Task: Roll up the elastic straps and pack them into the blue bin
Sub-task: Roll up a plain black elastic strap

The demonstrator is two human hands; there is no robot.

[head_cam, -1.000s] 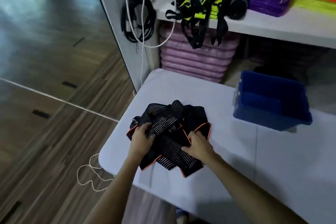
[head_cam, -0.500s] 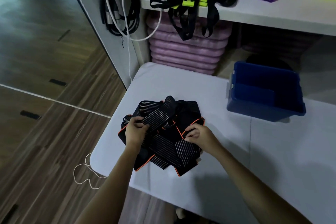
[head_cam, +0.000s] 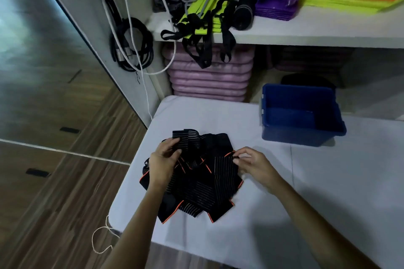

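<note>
Tangled heap of black straps (head_cam: 197, 183) with orange edging and pale ribbing, lying on the near left corner of a white table (head_cam: 328, 181). Probably light, soft and floppy, stretchy along the length, liable to snag on one another; best taken by a free end and drawn clear of the heap before rolling tight from that end. Blue bin (head_cam: 302, 137) on the far side of the table, well apart from the heap, with nothing visible inside. Left hand (head_cam: 162, 162) reaching in from below, palm down over the heap's left side, fingers curled round a ribbed strap end raised at the far left. Right hand (head_cam: 254, 162) at the heap's right edge, thumb and fingertips pinched together on an orange-trimmed edge, wrist lifted slightly. Both forearms angled inward toward the heap.
</note>
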